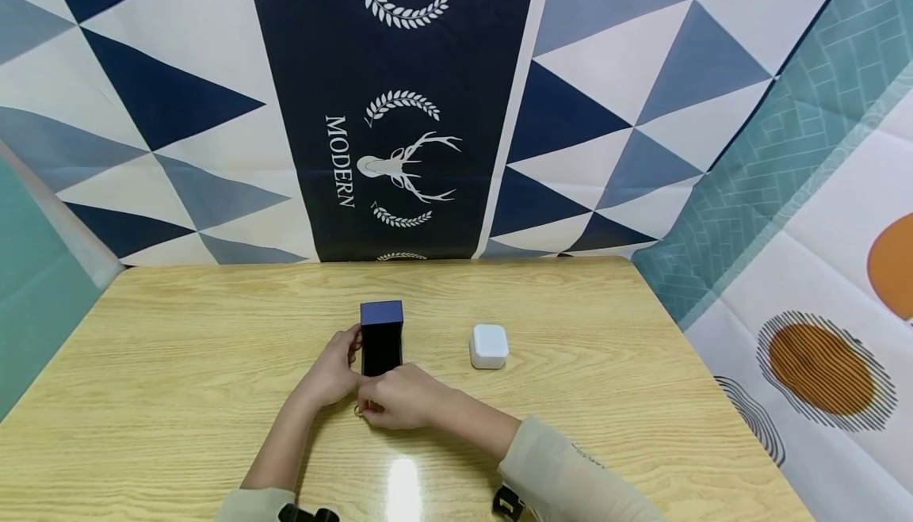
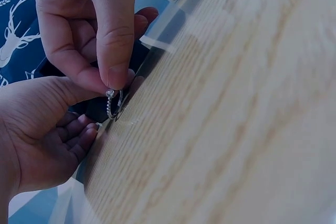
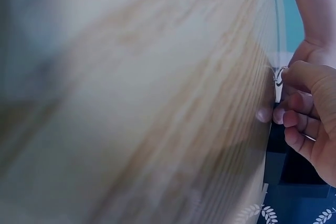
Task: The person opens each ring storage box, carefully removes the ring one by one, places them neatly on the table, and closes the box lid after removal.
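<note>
Here, from the head, the left hand (image 1: 331, 375) seems to hold the dark box (image 1: 381, 341). Left wrist: the right hand (image 2: 97, 30) pinches a ring (image 2: 108, 107) near it. Right wrist: ring-handling step, I think; next calls for gentle care.

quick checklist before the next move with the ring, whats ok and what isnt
1. Silver-coloured beaded metal ring held: ok, pinched in the right hand.
2. Black rectangular box with blue-purple top steadied: ok, apparently; left hand against its side.
3. Ring inside box: not ok, outside it.
4. Box interior ready: cannot tell, too dark.
5. White rounded plastic-looking cube out of the way: ok, apart, right of the box.
</note>
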`<state>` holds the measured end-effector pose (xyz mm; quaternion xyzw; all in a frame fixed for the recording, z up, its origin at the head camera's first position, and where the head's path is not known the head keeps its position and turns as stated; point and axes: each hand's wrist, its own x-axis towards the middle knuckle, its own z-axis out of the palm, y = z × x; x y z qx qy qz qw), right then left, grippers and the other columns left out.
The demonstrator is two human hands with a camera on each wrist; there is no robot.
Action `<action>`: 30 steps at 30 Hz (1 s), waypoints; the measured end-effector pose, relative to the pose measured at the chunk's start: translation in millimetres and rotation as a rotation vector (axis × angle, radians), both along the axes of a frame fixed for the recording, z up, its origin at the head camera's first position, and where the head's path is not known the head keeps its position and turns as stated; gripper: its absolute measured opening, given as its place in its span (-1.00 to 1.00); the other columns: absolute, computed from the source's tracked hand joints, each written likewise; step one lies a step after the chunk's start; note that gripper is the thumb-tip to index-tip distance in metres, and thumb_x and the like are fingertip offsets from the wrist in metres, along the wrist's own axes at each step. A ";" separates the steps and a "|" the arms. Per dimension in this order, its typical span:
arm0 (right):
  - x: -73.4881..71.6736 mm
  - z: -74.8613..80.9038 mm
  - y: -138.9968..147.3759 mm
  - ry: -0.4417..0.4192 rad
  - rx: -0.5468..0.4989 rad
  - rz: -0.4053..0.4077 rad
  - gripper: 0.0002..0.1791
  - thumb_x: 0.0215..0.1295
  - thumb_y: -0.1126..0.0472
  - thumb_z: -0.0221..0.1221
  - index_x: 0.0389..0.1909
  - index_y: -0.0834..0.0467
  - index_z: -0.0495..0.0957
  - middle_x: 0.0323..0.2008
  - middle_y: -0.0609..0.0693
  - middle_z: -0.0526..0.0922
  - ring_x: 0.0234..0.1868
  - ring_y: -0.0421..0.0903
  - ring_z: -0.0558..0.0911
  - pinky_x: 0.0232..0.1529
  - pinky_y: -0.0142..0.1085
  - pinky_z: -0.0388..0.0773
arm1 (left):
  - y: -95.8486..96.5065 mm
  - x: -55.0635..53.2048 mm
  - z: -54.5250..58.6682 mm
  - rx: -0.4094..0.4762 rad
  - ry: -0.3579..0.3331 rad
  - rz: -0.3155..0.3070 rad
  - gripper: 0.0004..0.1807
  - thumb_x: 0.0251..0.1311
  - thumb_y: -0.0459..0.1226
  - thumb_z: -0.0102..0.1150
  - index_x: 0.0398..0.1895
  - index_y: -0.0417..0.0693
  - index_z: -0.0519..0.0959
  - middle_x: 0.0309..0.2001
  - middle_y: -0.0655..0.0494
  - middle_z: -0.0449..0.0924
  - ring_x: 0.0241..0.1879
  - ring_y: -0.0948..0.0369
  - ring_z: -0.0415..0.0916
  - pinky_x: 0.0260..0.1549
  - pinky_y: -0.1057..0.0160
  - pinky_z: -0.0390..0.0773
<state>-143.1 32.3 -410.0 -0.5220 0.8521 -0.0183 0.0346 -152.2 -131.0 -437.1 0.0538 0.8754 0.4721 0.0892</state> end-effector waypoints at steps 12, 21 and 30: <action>0.0 -0.7 -1.0 0.034 0.015 0.013 -0.92 0.28 0.02 0.14 -0.33 -0.17 0.60 -0.51 -0.38 0.57 -0.64 -0.51 0.35 -0.61 -0.64 0.25 | -0.4 -0.1 -0.5 -0.006 0.001 -0.001 0.02 -0.14 -0.41 0.39 0.39 -0.40 0.02 0.01 -0.14 0.32 -0.07 0.06 0.32 0.00 0.08 0.40; 0.3 0.4 -2.6 0.035 0.039 0.009 -0.91 0.30 0.02 0.12 -0.30 -0.15 0.60 -0.47 -0.37 0.60 -0.65 -0.50 0.37 -0.62 -0.64 0.25 | 0.1 -0.1 0.0 0.011 -0.018 0.003 0.03 -0.13 -0.40 0.39 0.40 -0.40 -0.01 0.10 -0.20 0.30 0.05 -0.01 0.33 0.09 0.00 0.40; 0.7 1.2 -4.5 0.037 0.047 0.018 -0.88 0.31 0.02 0.11 -0.25 -0.17 0.62 -0.46 -0.37 0.62 -0.64 -0.52 0.40 -0.62 -0.66 0.26 | 0.0 0.1 0.7 -0.003 -0.005 0.001 0.01 -0.12 -0.42 0.37 0.40 -0.41 0.00 0.08 -0.19 0.32 0.02 0.01 0.34 0.07 0.01 0.41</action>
